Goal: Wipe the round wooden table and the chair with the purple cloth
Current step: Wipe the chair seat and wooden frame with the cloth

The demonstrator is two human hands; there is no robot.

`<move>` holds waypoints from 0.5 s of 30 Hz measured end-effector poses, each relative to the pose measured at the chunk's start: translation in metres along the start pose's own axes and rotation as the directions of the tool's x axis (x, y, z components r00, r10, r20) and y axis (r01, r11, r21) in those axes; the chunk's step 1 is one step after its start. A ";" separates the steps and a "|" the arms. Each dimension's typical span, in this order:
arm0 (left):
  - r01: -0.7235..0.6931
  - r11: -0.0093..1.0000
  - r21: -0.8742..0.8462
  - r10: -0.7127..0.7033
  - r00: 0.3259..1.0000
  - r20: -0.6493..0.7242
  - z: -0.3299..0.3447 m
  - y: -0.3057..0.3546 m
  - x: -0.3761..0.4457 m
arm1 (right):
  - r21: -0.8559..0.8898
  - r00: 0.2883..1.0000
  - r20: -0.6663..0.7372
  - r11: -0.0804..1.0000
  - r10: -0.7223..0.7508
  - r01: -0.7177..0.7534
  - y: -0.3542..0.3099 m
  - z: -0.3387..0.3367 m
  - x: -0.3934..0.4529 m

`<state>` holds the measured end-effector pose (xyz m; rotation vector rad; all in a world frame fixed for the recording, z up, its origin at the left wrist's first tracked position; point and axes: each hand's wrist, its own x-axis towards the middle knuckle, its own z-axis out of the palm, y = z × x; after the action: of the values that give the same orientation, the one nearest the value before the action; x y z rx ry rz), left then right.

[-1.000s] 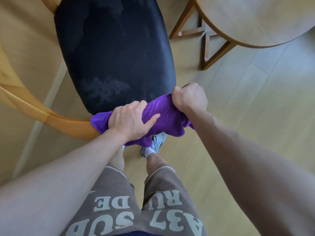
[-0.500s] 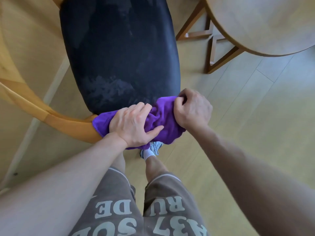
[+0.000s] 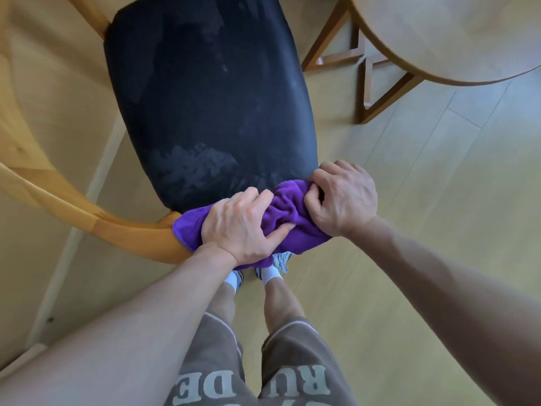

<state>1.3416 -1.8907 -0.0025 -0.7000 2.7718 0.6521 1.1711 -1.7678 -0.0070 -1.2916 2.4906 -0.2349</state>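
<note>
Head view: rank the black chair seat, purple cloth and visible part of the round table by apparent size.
1. Black chair seat, largest.
2. Round table, cut off by the frame, so only its visible part counts.
3. Purple cloth, smallest, bunched and partly covered by both hands.

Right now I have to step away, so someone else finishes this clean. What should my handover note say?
Left hand and right hand both grip the purple cloth, bunched at the near edge of the chair seat.
The seat shows wipe smears; how much is clean is unclear.
The round wooden table stands to the right, untouched by either hand.
Left: finish the chair; check the table.
</note>
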 end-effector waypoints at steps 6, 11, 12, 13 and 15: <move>-0.005 1.000 0.002 0.005 1.000 -0.021 -0.001 0.002 0.001 | 0.081 0.944 -0.069 0.945 0.323 -0.318 -0.008 0.005 0.002; -0.039 0.999 0.011 0.040 0.999 -0.010 0.001 -0.003 -0.001 | 0.055 0.871 -0.178 0.888 0.458 -0.456 -0.017 0.010 -0.002; -0.062 0.998 0.015 0.062 0.998 -0.002 0.000 -0.005 -0.002 | 0.068 0.835 -0.190 0.855 0.517 -0.514 -0.024 0.011 -0.004; -0.098 0.995 0.023 0.098 0.995 0.001 0.000 -0.007 -0.003 | 0.083 0.800 -0.200 0.823 0.566 -0.562 -0.031 0.014 -0.008; -0.164 0.985 0.049 0.165 0.986 -0.018 -0.003 -0.020 -0.008 | 0.105 0.770 -0.204 0.796 0.604 -0.596 -0.048 0.021 -0.018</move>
<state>1.3583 -1.9044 -0.0047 -0.4752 2.8772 0.6100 1.2247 -1.7809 -0.0091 -0.4029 2.9272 -0.2750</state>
